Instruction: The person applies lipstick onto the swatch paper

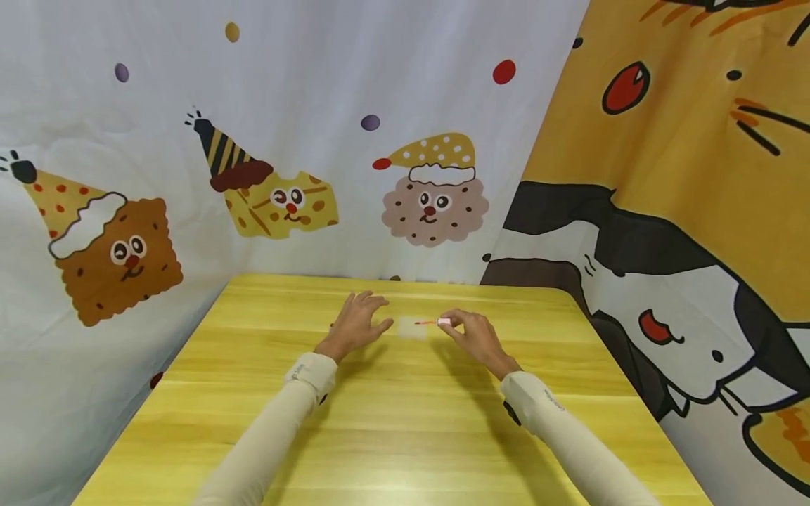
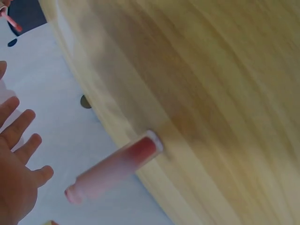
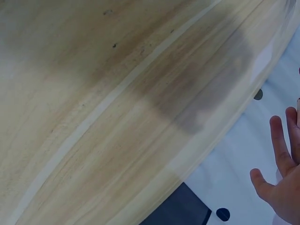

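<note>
Above tabletop (image 1: 392,436), right hand (image 1: 476,339): lip-gloss wand (image 1: 425,322) is being pinched by its cap (image 1: 445,321)
Left hand (image 1: 356,325): is being held with fingers (image 2: 19,127) apart
Lip-gloss tube (image 2: 115,168): is being supported upright nearby

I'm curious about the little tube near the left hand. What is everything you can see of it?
The tube is slim and see-through, like clear plastic or glass; which, I can't tell. Red shows inside near its base, fading to pale pink above, and the narrower neck appears uncapped. It stands upright on the table, its base touching the wood. The left hand is beside it, not gripping it.
</note>
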Demonstrator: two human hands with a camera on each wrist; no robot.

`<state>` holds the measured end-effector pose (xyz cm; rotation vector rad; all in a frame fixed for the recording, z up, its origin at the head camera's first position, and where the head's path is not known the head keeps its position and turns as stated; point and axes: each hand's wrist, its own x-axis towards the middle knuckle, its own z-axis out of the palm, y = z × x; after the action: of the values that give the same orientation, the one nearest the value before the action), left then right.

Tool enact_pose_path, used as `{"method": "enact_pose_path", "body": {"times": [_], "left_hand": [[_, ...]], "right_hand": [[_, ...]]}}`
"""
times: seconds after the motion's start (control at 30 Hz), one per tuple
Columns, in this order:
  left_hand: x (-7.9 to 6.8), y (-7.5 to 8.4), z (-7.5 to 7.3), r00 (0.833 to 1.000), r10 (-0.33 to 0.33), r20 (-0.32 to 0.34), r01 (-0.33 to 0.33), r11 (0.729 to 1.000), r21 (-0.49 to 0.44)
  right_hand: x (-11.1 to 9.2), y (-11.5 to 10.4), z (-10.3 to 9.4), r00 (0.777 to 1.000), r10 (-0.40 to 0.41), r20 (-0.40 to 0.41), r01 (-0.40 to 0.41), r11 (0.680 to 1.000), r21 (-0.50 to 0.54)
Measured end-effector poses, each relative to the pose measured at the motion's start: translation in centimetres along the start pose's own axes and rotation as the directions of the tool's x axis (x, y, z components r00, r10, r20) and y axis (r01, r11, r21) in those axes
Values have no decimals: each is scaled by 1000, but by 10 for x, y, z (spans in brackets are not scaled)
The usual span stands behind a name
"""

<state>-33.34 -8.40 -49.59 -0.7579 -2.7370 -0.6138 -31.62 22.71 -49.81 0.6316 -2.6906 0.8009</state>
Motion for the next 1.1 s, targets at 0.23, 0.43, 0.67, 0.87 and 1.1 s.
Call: {"method": "enact_pose_path", "body": {"times": [0.23,0.43,0.67,0.87,1.1], "left_hand": [[3,-2,21,999,-10,40,9,1000,10],[8,2,33,998,-16,53,17,1000,-17],[15,5,40,992,-55,115,54,999,4],[20,8,47,984,-69,164,59,996,63],[20,10,51,976,-87,199,74,995,72]], "right_hand": [[-1,0,5,1000,24,-10,-24,1000,-9],[2,-1,10,999,54,2,-54,998,-15],[6,-1,14,997,77,16,-77,997,-14],[6,-1,14,996,91,6,-91,996,-9],[8,1,16,996,90,18,-90,996,-20]]}}
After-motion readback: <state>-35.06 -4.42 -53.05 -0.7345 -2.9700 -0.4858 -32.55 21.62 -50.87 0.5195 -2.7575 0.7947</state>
